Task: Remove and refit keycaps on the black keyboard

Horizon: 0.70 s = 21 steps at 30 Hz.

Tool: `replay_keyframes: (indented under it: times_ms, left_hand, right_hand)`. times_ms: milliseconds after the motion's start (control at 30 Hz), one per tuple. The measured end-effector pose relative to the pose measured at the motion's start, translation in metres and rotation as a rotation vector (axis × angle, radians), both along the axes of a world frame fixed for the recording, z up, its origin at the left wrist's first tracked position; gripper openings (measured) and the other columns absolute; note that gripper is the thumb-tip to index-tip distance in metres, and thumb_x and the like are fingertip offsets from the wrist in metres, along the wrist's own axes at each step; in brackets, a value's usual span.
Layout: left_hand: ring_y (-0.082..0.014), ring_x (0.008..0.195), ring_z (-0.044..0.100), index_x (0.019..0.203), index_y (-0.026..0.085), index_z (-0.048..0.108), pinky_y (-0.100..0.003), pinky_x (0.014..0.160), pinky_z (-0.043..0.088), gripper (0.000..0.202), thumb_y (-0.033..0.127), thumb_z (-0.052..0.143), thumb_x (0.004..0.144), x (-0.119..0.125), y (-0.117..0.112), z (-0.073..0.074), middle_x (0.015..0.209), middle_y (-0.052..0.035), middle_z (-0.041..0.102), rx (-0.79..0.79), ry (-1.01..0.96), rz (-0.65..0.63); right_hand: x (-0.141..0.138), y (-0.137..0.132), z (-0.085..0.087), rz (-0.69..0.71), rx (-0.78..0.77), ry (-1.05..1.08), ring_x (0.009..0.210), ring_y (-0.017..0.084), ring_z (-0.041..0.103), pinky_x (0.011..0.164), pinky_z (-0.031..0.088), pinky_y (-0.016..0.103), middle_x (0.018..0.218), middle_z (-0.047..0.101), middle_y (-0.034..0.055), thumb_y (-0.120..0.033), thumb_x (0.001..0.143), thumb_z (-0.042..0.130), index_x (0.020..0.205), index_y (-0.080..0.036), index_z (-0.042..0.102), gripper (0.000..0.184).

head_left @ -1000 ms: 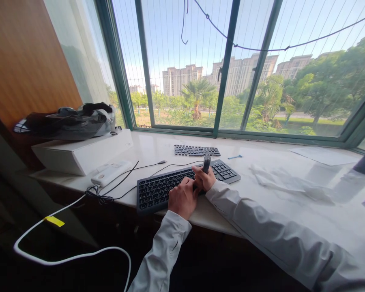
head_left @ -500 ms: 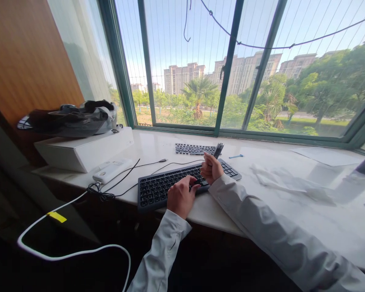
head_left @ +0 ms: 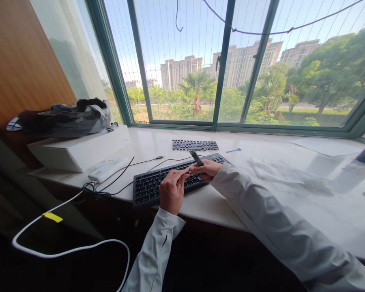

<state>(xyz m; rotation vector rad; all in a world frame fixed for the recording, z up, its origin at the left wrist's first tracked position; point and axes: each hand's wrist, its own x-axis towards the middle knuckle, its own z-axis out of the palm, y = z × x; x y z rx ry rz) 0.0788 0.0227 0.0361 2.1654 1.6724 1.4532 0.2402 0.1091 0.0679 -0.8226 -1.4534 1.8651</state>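
Observation:
A black keyboard (head_left: pixel 149 187) lies at a slant on the white sill, its left part apparently without keycaps. My right hand (head_left: pixel 209 169) is closed around a dark, slim brush-like tool (head_left: pixel 196 157) above the keyboard; the tool slants up and to the left. Close against it, my left hand (head_left: pixel 172 190) has thumb and fingers pinched together over the middle of the keyboard. Whatever sits between those left fingertips is too small and covered to make out. Behind the keyboard, loose dark keycaps (head_left: pixel 195 145) are laid out in rows.
A small blue tool (head_left: pixel 233 150) lies right of the keycaps. To the left are a white power strip (head_left: pixel 108 169), tangled black cable (head_left: pixel 95 190) and a white box (head_left: pixel 79 150) with a dark bag-like bundle (head_left: pixel 63 117) on it. Clear plastic (head_left: pixel 288 178) lies at right.
My right hand has tipped over to the left, bringing the dark tool down and leftward to my left fingertips. My left hand has risen slightly, and the camera view has shifted a little.

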Motion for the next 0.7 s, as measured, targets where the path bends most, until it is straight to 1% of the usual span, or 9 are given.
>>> replay_keyframes:
  times_ms: [33, 100, 200, 300, 400, 500, 567, 700]
  left_hand:
    - [-0.0143, 0.089, 0.061, 0.114, 0.026, 0.066, -0.023, 0.081, 0.046, 0.034, 0.038, 0.04, 0.096, 0.0, 0.0, 0.0, 0.102, -0.0048, 0.065, 0.001, 0.014, 0.014]
    - [-0.013, 0.086, 0.061, 0.115, 0.028, 0.066, -0.022, 0.079, 0.046, 0.033, 0.038, 0.042, 0.096, 0.0, 0.0, -0.001, 0.099, -0.0042, 0.063, 0.017, 0.041, 0.04]
    - [-0.0121, 0.086, 0.061, 0.117, 0.03, 0.065, -0.021, 0.077, 0.046, 0.031, 0.034, 0.043, 0.096, 0.0, 0.002, -0.005, 0.098, -0.0032, 0.061, 0.074, 0.07, 0.048]
    - [-0.0131, 0.086, 0.062, 0.12, 0.029, 0.063, -0.022, 0.076, 0.046, 0.031, 0.035, 0.048, 0.094, 0.001, 0.003, -0.009, 0.098, -0.003, 0.062, 0.125, 0.09, 0.052]
    - [-0.0138, 0.087, 0.063, 0.116, 0.026, 0.064, -0.022, 0.077, 0.047, 0.03, 0.037, 0.054, 0.091, 0.003, 0.004, -0.012, 0.099, -0.0027, 0.066, 0.15, 0.1, 0.022]
    - [-0.0123, 0.085, 0.065, 0.105, 0.024, 0.069, -0.021, 0.075, 0.047, 0.022, 0.033, 0.054, 0.091, 0.005, 0.004, -0.015, 0.096, -0.0016, 0.07, 0.151, 0.103, -0.011]
    - [-0.0118, 0.084, 0.066, 0.099, 0.024, 0.07, -0.02, 0.073, 0.047, 0.02, 0.031, 0.054, 0.092, 0.005, 0.004, -0.017, 0.093, -0.001, 0.072, 0.129, 0.116, -0.015]
    - [-0.0132, 0.084, 0.067, 0.1, 0.024, 0.07, -0.021, 0.073, 0.048, 0.019, 0.031, 0.055, 0.091, 0.005, 0.005, -0.017, 0.095, -0.0004, 0.073, 0.062, 0.145, -0.006]
  right_hand:
    - [0.001, 0.001, 0.0, 0.101, 0.013, -0.086, 0.031, 0.001, 0.02, 0.029, 0.007, 0.017, 0.041, 0.043, -0.0077, -0.032, 0.063, 0.08, 0.088, -0.01, 0.071, 0.034]
    - [0.004, 0.006, 0.0, 0.216, 0.055, -0.172, 0.033, 0.001, 0.016, 0.031, 0.008, 0.017, 0.04, 0.036, -0.0102, -0.039, 0.067, 0.077, 0.098, -0.011, 0.07, 0.042]
    - [0.009, 0.013, 0.0, 0.243, 0.094, -0.194, 0.036, 0.002, 0.014, 0.032, 0.01, 0.017, 0.04, 0.026, -0.0128, -0.043, 0.068, 0.077, 0.104, -0.012, 0.069, 0.049]
    - [0.013, 0.017, 0.0, 0.217, 0.142, -0.251, 0.036, 0.002, 0.015, 0.032, 0.011, 0.017, 0.041, 0.023, -0.0134, -0.043, 0.065, 0.079, 0.109, -0.013, 0.067, 0.055]
    - [0.016, 0.018, -0.001, 0.172, 0.254, -0.363, 0.036, 0.002, 0.019, 0.033, 0.014, 0.017, 0.042, 0.027, -0.0122, -0.047, 0.064, 0.079, 0.11, -0.013, 0.068, 0.058]
    - [0.019, 0.02, -0.002, 0.179, 0.37, -0.497, 0.037, 0.002, 0.025, 0.033, 0.018, 0.018, 0.046, 0.04, -0.0088, -0.053, 0.065, 0.076, 0.107, -0.014, 0.071, 0.057]
    - [0.022, 0.023, -0.003, 0.192, 0.439, -0.562, 0.038, 0.002, 0.029, 0.034, 0.022, 0.018, 0.05, 0.047, -0.0066, -0.054, 0.065, 0.074, 0.107, -0.015, 0.072, 0.057]
    - [0.025, 0.027, -0.008, 0.157, 0.508, -0.602, 0.04, 0.003, 0.034, 0.035, 0.027, 0.018, 0.058, 0.057, -0.0035, -0.053, 0.064, 0.075, 0.103, -0.015, 0.073, 0.055]
